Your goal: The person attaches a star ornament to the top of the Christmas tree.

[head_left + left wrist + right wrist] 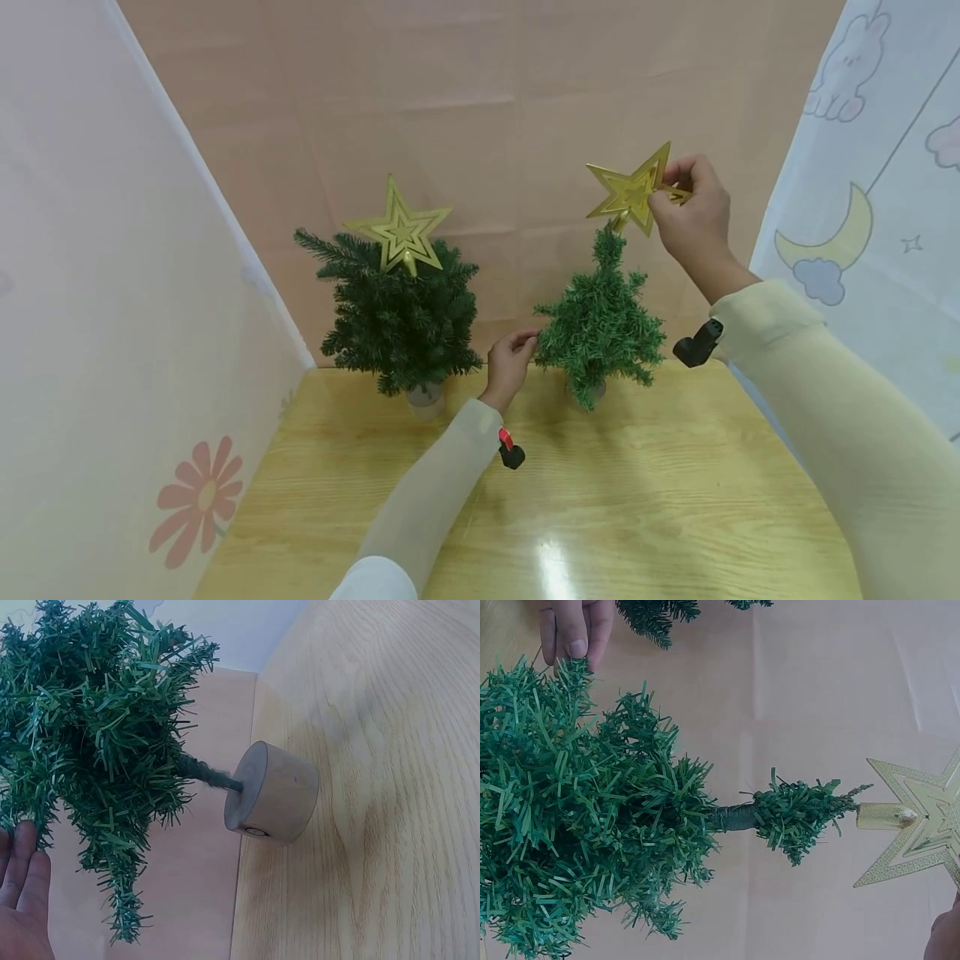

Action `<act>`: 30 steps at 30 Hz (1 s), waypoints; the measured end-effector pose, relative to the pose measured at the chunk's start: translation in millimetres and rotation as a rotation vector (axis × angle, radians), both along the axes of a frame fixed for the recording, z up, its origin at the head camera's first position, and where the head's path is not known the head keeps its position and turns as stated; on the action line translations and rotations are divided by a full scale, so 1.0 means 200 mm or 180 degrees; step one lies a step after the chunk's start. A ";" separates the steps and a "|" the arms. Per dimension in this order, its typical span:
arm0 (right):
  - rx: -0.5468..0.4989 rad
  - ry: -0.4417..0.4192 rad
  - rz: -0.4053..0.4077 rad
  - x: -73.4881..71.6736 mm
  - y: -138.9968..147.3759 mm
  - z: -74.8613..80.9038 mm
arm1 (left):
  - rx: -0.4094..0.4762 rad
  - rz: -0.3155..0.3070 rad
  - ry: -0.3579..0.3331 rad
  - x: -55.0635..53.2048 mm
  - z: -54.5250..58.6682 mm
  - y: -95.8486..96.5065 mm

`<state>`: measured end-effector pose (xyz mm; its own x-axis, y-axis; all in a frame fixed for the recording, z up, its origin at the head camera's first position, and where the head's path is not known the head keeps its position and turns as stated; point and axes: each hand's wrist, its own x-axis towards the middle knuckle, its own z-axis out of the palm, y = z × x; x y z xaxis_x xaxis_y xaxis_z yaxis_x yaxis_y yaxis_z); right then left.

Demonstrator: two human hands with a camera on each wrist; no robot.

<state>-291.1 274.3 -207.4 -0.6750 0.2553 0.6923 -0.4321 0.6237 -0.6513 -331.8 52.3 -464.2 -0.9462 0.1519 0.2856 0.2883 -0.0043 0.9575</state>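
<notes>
My right hand (697,208) pinches a gold star tree topper (626,193) by its right side, above the small light green artificial Christmas tree (600,321). In the right wrist view, the topper's hollow socket (885,816) is at the thin tip of the tree, whose top sprig (799,817) points into its mouth. My left hand (512,367) pinches a branch tip on the tree's left side; in the right wrist view its thumb and fingers (574,630) close on that branch. The tree stands on a round wooden base (281,795).
To the left stands a darker green tree (405,325) on a pale round base (426,402), with another gold star (401,229) at its top. Both trees are on a wood-grain table (600,483), near the pinkish backdrop (480,125). Printed cloths hang on both sides.
</notes>
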 end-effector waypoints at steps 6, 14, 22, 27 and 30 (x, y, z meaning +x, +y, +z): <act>-0.0032 0.0135 -0.0001 -0.01 0.00 0.01 | 0.0021 -0.0010 0.0012 -0.01 -0.01 0.00; -0.0119 0.0159 0.0102 -0.02 -0.02 0.01 | -0.0089 0.0026 -0.0005 0.00 -0.01 0.00; -0.0040 0.0112 0.0120 -0.03 -0.02 0.00 | -0.0081 0.0028 0.0073 -0.01 -0.01 0.00; 0.0039 -0.0042 0.0108 -0.04 -0.01 0.01 | -0.0069 0.0000 0.0046 0.00 -0.01 0.00; 0.0071 -0.0147 0.0109 -0.04 -0.01 0.01 | -0.0083 0.0017 0.0040 0.00 -0.01 -0.01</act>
